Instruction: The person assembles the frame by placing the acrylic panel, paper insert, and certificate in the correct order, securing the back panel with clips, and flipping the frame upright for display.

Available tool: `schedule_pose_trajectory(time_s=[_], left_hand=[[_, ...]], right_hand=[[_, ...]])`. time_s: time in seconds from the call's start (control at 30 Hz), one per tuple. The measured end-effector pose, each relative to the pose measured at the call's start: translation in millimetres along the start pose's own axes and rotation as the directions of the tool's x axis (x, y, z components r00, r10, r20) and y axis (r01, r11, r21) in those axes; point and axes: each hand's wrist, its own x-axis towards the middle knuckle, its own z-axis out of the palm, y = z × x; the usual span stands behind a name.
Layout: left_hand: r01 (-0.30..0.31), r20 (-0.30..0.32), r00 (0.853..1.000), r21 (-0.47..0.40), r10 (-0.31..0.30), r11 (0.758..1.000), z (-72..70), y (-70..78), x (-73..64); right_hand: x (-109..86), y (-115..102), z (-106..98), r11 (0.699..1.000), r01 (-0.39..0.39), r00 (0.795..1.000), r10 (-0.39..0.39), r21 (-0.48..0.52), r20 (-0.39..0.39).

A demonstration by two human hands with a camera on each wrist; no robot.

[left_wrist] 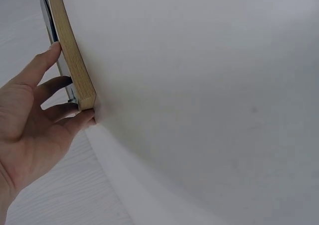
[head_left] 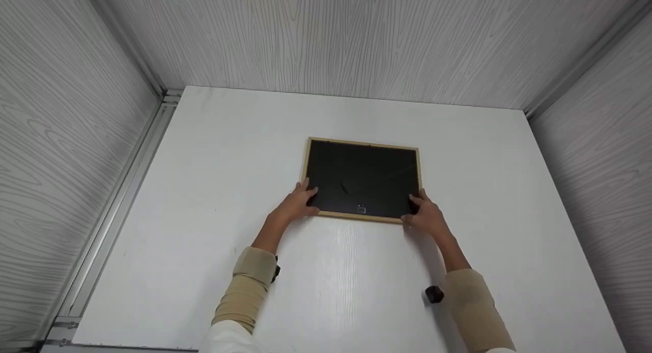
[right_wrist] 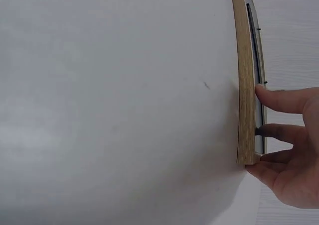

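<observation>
A picture frame [head_left: 377, 172] with a thin light-wood rim lies back side up on the white table, its black backing showing a small metal piece by the near edge. My left hand [head_left: 295, 202] grips its near left corner, thumb at the near edge and fingers along the left side. At the near right corner my right hand [head_left: 429, 215] holds it in much the same way. Both wrist views show the wooden edge from the side, with fingertips around its corner; the front of the picture frame is hidden.
The white table [head_left: 214, 154] spreads around the picture frame. Grey wood-grain panels [head_left: 326, 42] stand at the back and both sides, with a metal rail [head_left: 122, 190] along the left edge. Wraps cover both forearms, and a small black device [head_left: 434, 294] sits by the right one.
</observation>
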Motion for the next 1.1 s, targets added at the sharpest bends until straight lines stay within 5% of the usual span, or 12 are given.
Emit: schedule_pose_trajectory(time_s=[0.53, 0.87, 1.1], left_hand=[[0.033, -0.014, 0.999, 0.023, -0.033, 0.999, 0.9, 8.7, -0.4], [0.02, -0.027, 0.999, 0.041, -0.019, 0.999, 2.8, 8.5, 3.9], [0.049, 0.001, 0.999, 0.055, -0.049, 0.997, -0.1, 9.5, 5.5]], right_hand=[[17.2, -28.1, -0.5, 0.968, -0.251, 0.957, 0.249, 0.01, -0.146], [22.6, -28.9, -2.7, 0.959, -0.26, 0.963, 0.248, -0.115, -0.108], [20.4, -17.3, -6.9, 0.969, -0.179, 0.983, 0.17, -0.167, -0.065]])
